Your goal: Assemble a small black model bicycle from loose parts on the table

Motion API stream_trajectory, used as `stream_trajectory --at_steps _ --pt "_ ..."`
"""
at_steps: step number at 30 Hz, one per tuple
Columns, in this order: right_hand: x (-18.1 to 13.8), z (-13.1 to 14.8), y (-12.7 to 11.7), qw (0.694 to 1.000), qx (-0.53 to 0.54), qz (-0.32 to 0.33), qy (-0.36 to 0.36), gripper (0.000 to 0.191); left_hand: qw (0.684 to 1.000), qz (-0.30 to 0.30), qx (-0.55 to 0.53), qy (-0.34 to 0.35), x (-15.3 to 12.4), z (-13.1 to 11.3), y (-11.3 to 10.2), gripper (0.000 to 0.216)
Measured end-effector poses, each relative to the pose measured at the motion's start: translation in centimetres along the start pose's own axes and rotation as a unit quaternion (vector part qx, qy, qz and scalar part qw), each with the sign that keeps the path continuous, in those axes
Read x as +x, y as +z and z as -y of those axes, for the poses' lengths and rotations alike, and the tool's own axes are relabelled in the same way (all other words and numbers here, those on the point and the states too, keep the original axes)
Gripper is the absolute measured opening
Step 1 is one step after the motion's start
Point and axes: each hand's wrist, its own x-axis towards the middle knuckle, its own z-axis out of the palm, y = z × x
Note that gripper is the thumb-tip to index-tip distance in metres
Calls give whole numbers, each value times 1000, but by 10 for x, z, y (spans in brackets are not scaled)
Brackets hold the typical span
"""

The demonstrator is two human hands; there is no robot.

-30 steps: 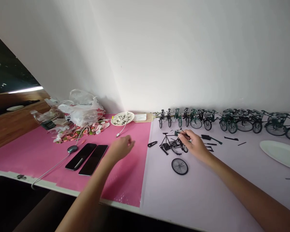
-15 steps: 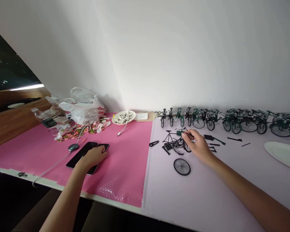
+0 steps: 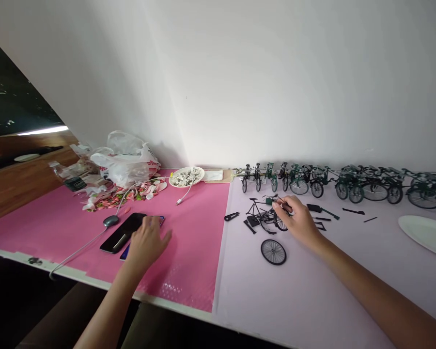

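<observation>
My left hand hovers over or rests on a phone whose screen glows blue, with thumb and fingers apart. The hand covers most of that phone. A second phone with a dark screen lies just left of it. My right hand pinches a small black model bicycle near its handlebar; the fingers hide the exact grip. A loose spoked wheel lies in front of the bicycle. Small black parts lie around it, among them a flat slotted piece.
A row of model bicycles stands along the wall. White oval plate at right; a plate of small pieces at the back. Plastic bag, bottle and pink-green scraps are at left. A cable crosses the pink cover.
My left hand has lifted and opened, its fingers now spread, and the phone under it has lit up blue. My right hand and the model bicycle have barely moved.
</observation>
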Motion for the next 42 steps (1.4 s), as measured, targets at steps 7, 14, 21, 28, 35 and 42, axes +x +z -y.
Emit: stream_trajectory --at_steps 7,14,21,28,35,42 --pt "-3 3 2 1000 9 5 0 30 909 41 -312 273 0 -74 7 27" --pt "-3 10 -1 999 19 -21 -22 29 854 198 -415 245 43 -153 2 73" --pt "-4 6 -1 997 -9 -30 -67 22 683 408 -525 302 70 -194 15 57" --pt "-5 8 1 995 -41 -3 -96 14 641 411 -594 260 44 -200 32 52" --pt "-8 13 8 990 -39 11 -136 9 596 406 -659 214 31 -203 44 48" --pt "-9 8 10 989 -59 17 -132 12 617 379 -643 249 27 -206 35 50"
